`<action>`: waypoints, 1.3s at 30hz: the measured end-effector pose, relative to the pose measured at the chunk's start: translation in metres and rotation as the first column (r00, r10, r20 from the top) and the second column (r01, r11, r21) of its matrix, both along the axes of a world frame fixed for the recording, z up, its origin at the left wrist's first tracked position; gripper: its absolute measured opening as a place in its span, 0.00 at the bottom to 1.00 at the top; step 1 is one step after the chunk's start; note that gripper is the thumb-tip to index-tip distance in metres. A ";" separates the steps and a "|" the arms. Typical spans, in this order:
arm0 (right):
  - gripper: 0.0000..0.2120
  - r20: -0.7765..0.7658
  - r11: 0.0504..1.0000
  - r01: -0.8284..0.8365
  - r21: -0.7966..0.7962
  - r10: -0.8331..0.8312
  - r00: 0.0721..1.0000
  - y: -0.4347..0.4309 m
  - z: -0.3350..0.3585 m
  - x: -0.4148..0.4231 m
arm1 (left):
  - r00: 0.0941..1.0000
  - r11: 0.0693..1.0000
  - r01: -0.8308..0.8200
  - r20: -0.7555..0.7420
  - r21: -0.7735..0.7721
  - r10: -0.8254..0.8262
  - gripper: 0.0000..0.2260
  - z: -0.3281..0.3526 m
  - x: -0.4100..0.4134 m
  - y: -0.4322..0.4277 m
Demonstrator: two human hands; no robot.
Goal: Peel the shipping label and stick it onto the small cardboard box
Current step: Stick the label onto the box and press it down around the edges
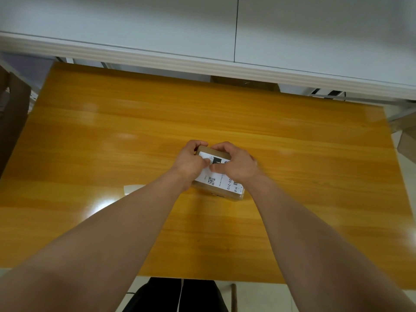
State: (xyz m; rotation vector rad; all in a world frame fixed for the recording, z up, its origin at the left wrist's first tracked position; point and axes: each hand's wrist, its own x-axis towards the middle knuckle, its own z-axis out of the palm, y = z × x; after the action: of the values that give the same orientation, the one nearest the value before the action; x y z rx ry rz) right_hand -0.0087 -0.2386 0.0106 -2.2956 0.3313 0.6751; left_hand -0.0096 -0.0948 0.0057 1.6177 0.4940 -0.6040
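Observation:
A small brown cardboard box [225, 195] lies on the orange wooden table [135, 136], a little right of centre. A white shipping label [221, 184] with a QR code and printed numbers lies flat on its top face. My left hand [190, 162] holds the box's far left corner, thumb pressing on the label. My right hand [236, 164] rests over the box's far right part, fingers curled around the far edge and thumb down on the label. Both hands hide the label's middle.
A white strip of backing paper [131, 189] lies on the table left of my left forearm. A white desk edge [202, 64] runs behind the table. Brown cardboard pieces [13, 113] stand at the left edge.

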 end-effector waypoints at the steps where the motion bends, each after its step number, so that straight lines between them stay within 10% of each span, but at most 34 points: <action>1: 0.16 0.005 1.000 0.012 -0.005 -0.012 1.000 0.001 0.000 0.001 | 1.000 1.000 -0.004 0.003 0.001 0.004 0.18 0.000 -0.001 0.000; 24: 0.01 0.031 0.959 0.265 0.102 -0.269 0.963 0.007 -0.012 0.008 | 0.986 0.984 -0.160 -0.062 -0.084 0.155 0.18 -0.007 0.002 -0.004; 29: 0.08 0.029 0.965 0.225 0.133 -0.231 0.973 0.009 -0.016 0.007 | 0.999 0.998 0.050 -0.012 -0.028 -0.050 0.34 -0.012 0.003 -0.003; 39: 0.31 -0.040 0.991 0.065 0.116 -0.061 0.997 -0.020 -0.016 -0.007 | 0.991 0.987 0.133 -0.022 0.089 -0.132 0.34 -0.031 0.008 -0.005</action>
State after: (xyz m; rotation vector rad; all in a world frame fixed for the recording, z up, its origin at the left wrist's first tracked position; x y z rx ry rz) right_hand -0.0158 -0.2584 -0.0055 -2.1550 0.3702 0.6866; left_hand -0.0013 -0.1001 -0.0256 1.7427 0.4326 -0.7032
